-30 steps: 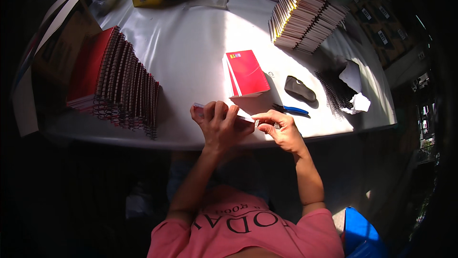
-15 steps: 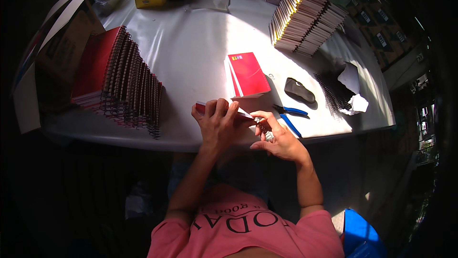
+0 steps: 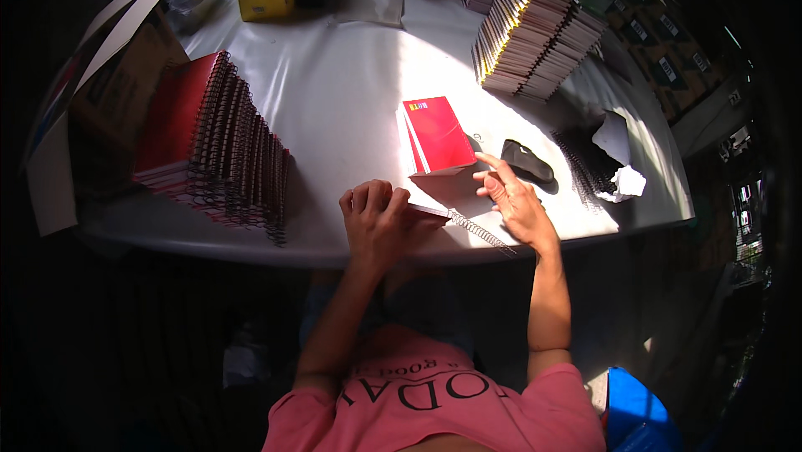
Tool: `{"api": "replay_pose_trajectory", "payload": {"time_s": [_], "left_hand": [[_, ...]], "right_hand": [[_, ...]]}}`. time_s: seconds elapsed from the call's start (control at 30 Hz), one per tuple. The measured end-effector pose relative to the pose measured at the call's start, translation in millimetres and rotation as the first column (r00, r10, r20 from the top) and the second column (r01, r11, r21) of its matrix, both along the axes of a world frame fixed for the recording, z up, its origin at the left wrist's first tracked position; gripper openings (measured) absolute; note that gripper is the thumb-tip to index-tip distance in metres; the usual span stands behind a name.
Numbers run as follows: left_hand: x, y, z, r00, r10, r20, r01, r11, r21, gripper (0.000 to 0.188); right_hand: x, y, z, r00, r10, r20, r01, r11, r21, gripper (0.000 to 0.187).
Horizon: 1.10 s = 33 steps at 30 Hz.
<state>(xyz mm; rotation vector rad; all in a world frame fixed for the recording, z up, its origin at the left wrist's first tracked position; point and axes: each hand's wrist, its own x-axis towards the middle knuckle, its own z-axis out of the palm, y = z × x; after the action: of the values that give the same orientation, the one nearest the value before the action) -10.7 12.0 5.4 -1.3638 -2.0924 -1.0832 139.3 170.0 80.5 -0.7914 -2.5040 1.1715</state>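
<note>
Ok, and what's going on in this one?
A person's left hand holds a pad near the close edge of the table, with a coil sticking out from its right end. The right hand is open near the coil, with nothing visibly held. Beyond them sits a red-covered stack; coil-bound notebooks are piled at the left.

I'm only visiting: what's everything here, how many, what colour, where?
Held notebook: one, whitish, front centre
Wire coil: one, metallic, protruding from it
Notebook pile: one, red top, centre
Spiral notebooks: one stack, red, left
Notebook stacks: several, pale, far right
Oblong object: one, dark, right
Loose coils: uncounted, black, right
Crumpled paper: some, white, right
Bin: one, yellow, far left
Cardboard box: one, brown, left
Table cover: one, white, beneath
Shirt: one, pink, bottom
Left hand: one, bare, on held notebook
Right hand: one, bare, beside coil
</note>
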Motion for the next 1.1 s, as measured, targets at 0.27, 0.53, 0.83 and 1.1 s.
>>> {"api": "replay_pose_trajectory", "payload": {"time_s": [0.27, 0.53, 0.83, 1.1], "left_hand": [[-1.3, 0.8, 9.5, 0.984, -0.172, 0.04, 0.17, 0.985, 0.041, 0.053], [-7.4, -4.8, -6.9, 0.982, -0.163, 0.093, 0.161, 0.987, 0.02, 0.055], [-9.8, -6.8, 3.2, 0.97, -0.21, 0.12, 0.212, 0.977, -0.011, 0.05], [-13.3, -1.9, 2.7, 0.946, -0.191, 0.261, 0.179, 0.981, 0.069, 0.052]], "right_hand": [[54.6, 121.3, -78.1, 0.945, -0.322, 0.052, 0.243, 0.804, 0.542, 0.036], [-1.7, -11.8, -30.5, 0.73, 0.317, -0.605, -0.564, 0.779, -0.273, 0.016], [-14.5, 1.6, -43.2, 0.946, 0.194, -0.26, -0.196, 0.98, 0.017, 0.027], [-15.0, -3.1, -35.1, 0.841, 0.088, -0.534, -0.38, 0.798, -0.467, 0.031]]}}
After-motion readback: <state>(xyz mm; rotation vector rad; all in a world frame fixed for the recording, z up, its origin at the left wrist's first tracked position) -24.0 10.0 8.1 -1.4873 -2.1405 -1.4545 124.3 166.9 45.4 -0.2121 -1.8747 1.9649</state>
